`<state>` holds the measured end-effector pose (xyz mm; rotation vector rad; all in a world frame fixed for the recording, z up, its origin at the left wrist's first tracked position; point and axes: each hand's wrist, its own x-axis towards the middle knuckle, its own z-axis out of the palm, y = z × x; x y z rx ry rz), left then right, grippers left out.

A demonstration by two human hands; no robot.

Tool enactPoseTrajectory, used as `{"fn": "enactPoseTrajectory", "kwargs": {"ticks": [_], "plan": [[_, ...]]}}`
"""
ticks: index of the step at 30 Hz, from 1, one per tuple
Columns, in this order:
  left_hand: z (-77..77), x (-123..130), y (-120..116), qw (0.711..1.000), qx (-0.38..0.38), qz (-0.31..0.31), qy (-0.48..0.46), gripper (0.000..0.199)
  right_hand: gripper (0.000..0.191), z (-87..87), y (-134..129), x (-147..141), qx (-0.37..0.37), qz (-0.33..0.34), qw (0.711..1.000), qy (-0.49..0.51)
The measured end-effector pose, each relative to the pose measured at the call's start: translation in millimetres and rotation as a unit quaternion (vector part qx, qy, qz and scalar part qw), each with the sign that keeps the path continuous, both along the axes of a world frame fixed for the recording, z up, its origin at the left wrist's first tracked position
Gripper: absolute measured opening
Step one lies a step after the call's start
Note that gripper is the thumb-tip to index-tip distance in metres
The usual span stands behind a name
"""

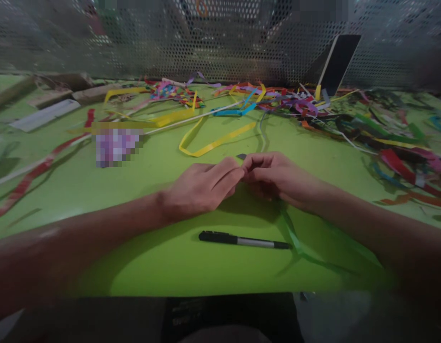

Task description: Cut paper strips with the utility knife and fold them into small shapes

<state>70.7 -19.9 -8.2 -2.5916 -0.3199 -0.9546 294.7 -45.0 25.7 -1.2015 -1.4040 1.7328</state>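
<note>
- Surface: bright green tabletop (pixel 152 264), filling most of the view.
- Room: perforated metal screen (pixel 224 52) along the 12 o'clock edge of the table; background beyond it indistinct.
- At 1 to 2 o'clock: dark rectangular panel (pixel 338 66), phone-like, standing tilted near the screen, with a tangle of coloured strips (pixel 308 105) about its foot. More strips spread to 3 o'clock.
- At 12 o'clock: bent yellow strip (pixel 220 142), flat on the table just beyond the hands.
- At 9 to 10 o'clock: purple-and-white item (pixel 115 145), detail obscured, beside a thin pale stick (pixel 192 118). Red strip (pixel 36 174) at 9 o'clock.
- At 10 o'clock, far side: cardboard pieces (pixel 51 98).
- At 6 o'clock, near side: black-and-silver pen (pixel 245 239), lying on the table.
- Left hand (pixel 206 188): at centre, back upward, fingers bent and drawn close together.
- Right hand (pixel 277 176): just right of centre, fingers curled, thumb and forefinger nearly closed. Fingertips of both hands meet; whether they grip anything cannot be told.
- Small dark tip (pixel 241 156): shows at 12 o'clock of the meeting fingertips.
- Green strip (pixel 295 238): at 4 to 5 o'clock, running from beneath the right hand past the pen's end; its upper end is hidden.
</note>
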Motion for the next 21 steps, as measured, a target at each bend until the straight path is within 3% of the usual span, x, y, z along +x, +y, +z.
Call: {"fn": "enactPoseTrajectory", "kwargs": {"ticks": [4, 15, 21], "plan": [[4.7, -2.1, -2.0, 0.999, -0.037, -0.026, 0.022, 0.011, 0.01, 5.5, -1.3, 0.9, -0.018, 0.005, 1.0, -0.004], [4.5, -1.4, -5.2, 0.998, 0.031, -0.016, 0.045, 0.016, 0.014, 4.0, -1.4, -0.4, -0.004, 0.005, 1.0, 0.007], [4.7, -0.6, -7.1, 0.999, 0.023, 0.003, 0.044, 0.019, 0.008, 4.4, -2.3, -0.3, -0.004, 0.006, 1.0, 0.001]]}}
